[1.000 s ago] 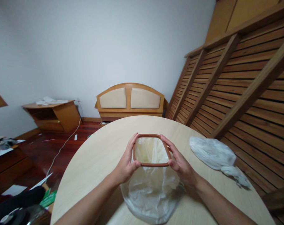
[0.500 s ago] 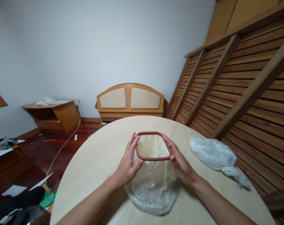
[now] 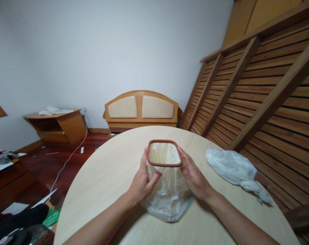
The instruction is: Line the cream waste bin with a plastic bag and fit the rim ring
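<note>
A small trash can (image 3: 162,153) stands near the middle of the round table, with a brown rounded-square rim ring (image 3: 165,165) at its top. A translucent white plastic bag (image 3: 169,206) lines it and hangs down loosely outside, hiding the can's outer wall. My left hand (image 3: 141,182) grips the bagged can from the left just under the ring, thumb across the front. From the other side, my right hand (image 3: 196,178) presses against the can, fingers along the ring's right edge and thumb partly hidden.
A knotted white plastic bag (image 3: 232,166) lies on the table (image 3: 100,180) to the right. Slatted wooden panels (image 3: 279,112) lean close on that side. Behind the table is a headboard (image 3: 141,108). A cabinet (image 3: 58,127), a white cable (image 3: 67,160) and scattered papers are at left.
Both hands have slid lower, from the ring to the bagged wall below it. The can and ring sit slightly farther from me, and the bag's lower edge has risen a little.
</note>
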`<state>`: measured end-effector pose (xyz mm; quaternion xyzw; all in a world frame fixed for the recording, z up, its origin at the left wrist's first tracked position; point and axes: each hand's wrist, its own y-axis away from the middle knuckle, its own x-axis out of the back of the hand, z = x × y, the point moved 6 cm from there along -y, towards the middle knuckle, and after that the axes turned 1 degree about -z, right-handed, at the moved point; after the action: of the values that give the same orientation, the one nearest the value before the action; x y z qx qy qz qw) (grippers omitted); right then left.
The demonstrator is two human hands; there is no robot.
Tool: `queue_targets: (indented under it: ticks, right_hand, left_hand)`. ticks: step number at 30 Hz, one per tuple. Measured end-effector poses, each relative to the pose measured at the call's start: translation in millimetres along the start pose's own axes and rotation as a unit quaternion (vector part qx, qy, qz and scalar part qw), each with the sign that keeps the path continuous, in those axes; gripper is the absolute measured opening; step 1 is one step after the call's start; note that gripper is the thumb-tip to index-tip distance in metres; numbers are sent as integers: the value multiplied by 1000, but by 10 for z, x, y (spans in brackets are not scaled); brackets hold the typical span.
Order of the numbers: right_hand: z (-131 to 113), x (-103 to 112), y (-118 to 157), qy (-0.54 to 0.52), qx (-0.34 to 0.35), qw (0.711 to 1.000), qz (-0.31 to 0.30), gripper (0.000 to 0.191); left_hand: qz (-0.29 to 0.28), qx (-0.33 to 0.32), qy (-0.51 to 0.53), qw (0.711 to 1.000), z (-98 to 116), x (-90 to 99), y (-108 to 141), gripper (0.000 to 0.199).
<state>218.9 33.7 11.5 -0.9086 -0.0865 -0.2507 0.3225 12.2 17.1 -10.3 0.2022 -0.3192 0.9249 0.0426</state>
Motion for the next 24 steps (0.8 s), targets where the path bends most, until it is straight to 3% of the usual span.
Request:
queue_targets:
  ticks: [12, 17, 20, 24]
  right_hand:
    - [126, 88, -48, 104, 21, 994, 39, 58]
    - [-128, 211, 12, 119, 17, 985, 127, 64]
    - [-289, 107, 56, 132, 49, 983, 117, 78]
    - [-246, -104, 78, 147, 40, 984, 88, 84]
  left_hand:
    - [-58, 40, -63, 996, -131, -206, 22, 87]
    - [0, 28, -71, 997, -38, -102, 25, 96]
    - [9, 11, -77, 997, 24, -92, 23, 90]
    - [-5, 39, -102, 994, -64, -168, 18, 84]
